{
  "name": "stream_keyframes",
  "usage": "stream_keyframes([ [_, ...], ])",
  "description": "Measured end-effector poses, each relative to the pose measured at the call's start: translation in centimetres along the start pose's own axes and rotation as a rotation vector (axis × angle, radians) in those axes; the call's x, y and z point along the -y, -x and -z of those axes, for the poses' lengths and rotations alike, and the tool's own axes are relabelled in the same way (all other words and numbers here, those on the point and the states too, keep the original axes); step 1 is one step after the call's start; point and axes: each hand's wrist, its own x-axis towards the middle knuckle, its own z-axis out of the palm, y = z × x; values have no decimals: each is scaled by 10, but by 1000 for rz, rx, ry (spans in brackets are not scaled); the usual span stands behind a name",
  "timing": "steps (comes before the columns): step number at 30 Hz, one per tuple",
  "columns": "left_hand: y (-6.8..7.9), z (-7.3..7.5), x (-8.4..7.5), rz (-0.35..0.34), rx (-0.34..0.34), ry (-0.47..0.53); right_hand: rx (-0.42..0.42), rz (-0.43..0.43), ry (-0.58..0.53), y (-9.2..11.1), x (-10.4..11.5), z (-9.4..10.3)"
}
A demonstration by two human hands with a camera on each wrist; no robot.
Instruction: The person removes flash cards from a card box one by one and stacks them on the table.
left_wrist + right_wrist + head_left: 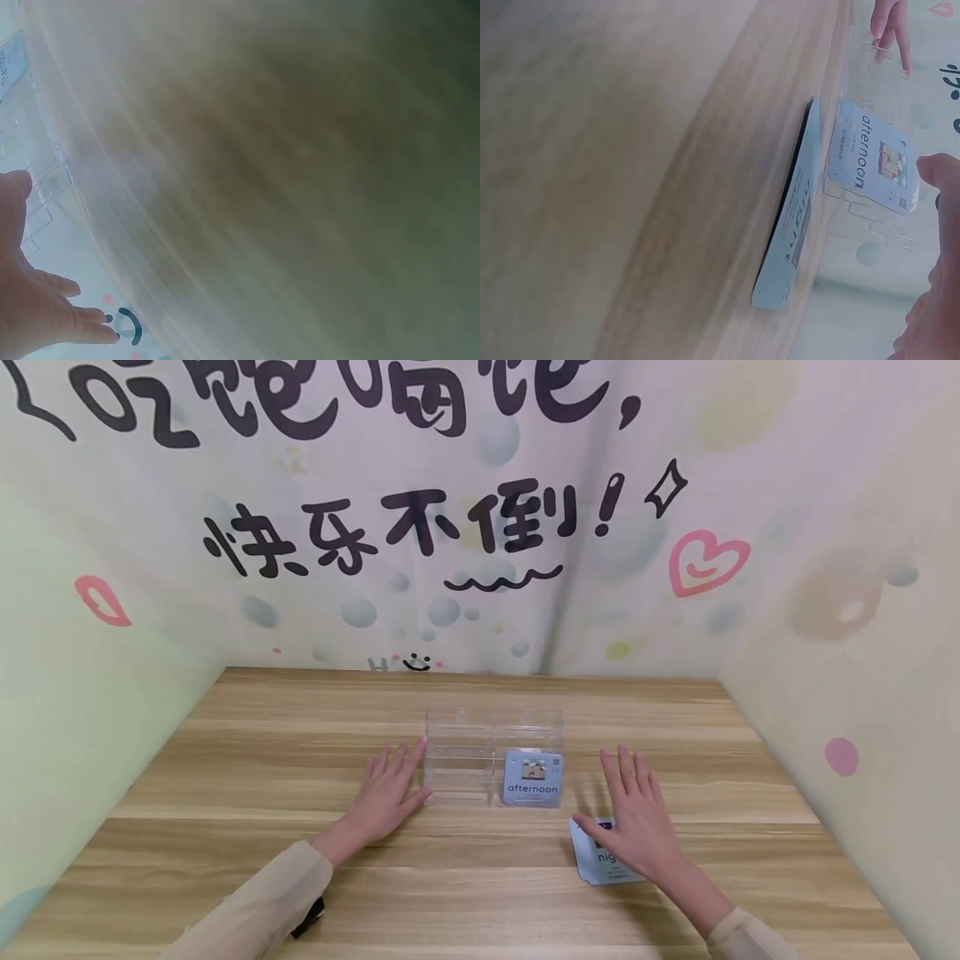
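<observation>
A clear plastic card rack (459, 764) with several compartments stands in the middle of the wooden table. Its front right compartment holds a light blue card printed "afternoon" (531, 789), upright with a small picture. My left hand (381, 802) is at the rack's left side, fingers spread and fairly straight, fingertips right at its edge. To the right of the rack, my right hand (639, 827) is held open above a second light blue card printed "night" (592, 870), hiding part of it. In the right wrist view the night card (791, 232) lies flat on the table, apart from the hand.
A small black object (307, 918) lies partly behind the left sleeve (262, 893). Behind the wooden table (225, 760) hangs a pale cloth backdrop (337, 635) with large dark lettering, and similar pale panels close off both sides.
</observation>
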Motion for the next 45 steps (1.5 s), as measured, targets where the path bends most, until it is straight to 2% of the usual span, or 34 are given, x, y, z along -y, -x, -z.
stream_keyframes([
  [32, -1, 2, -2, 5, 13, -8, 12, 36, -10, -11, 13, -8],
  [39, -1, 2, -2, 1, 6, -12, -20, 56, -6, -12, 13, -9],
  [45, 0, 2, -2, -5, -1, -12, 30, 43, -8, -14, 16, -8],
])
